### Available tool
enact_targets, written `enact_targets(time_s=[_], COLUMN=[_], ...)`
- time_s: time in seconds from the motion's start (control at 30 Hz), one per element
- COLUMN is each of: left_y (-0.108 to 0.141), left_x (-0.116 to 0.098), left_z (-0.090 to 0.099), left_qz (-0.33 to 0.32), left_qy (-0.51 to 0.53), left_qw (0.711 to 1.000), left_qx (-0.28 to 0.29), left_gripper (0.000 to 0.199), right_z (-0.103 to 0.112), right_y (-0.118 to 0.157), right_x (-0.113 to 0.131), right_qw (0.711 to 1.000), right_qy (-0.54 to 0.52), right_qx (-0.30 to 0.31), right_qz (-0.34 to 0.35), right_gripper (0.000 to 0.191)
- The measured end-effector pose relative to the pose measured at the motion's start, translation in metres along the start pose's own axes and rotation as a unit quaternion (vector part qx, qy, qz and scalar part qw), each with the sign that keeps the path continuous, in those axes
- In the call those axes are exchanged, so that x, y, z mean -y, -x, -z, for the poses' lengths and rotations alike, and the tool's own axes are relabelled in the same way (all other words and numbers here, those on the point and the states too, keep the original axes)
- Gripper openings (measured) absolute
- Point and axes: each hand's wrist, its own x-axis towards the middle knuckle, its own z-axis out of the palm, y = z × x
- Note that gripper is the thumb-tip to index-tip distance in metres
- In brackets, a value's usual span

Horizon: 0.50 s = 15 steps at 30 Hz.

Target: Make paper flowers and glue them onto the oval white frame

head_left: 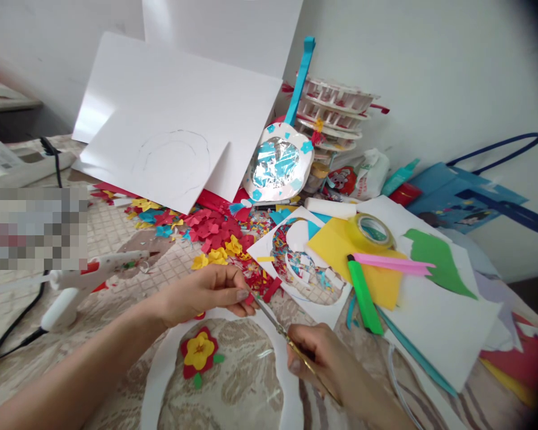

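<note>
My left hand (222, 291) pinches a small red paper piece (250, 299) at the middle of the view. The blades of the scissors (273, 319) reach up to that piece. Their golden handle is in my right hand (318, 358), whose fingers are wrapped round it. Below both hands lies a white wavy-edged ring (158, 373) with a clear sheet inside it. On the sheet, at the upper left, sits a red and yellow paper flower (199, 353) with green leaves. Part of another red flower shows at the ring's top edge, beside my left wrist.
A glue gun (72, 280) lies at the left. Paper flowers (210, 230) and scraps are heaped behind my hands. At the right are yellow paper (336, 245), tape (373, 232), a green marker (364, 295) and white sheets. White boards (179, 119) lean behind, near a blue bag (461, 197).
</note>
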Motion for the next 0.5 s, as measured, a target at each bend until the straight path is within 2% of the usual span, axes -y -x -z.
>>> enact_targets(time_s=[0.5], left_y=[-0.0006], left_x=[0.0011], left_z=[0.0004], left_qz=[-0.001], left_qy=[0.001], left_qw=[1.0], left_qx=[0.002], left_gripper=[0.017], right_z=[0.0013], right_y=[-0.0004], right_x=[0.002], right_qw=[1.0], right_qy=[0.005], right_qx=[0.001], right_qz=[0.001], right_gripper=[0.057])
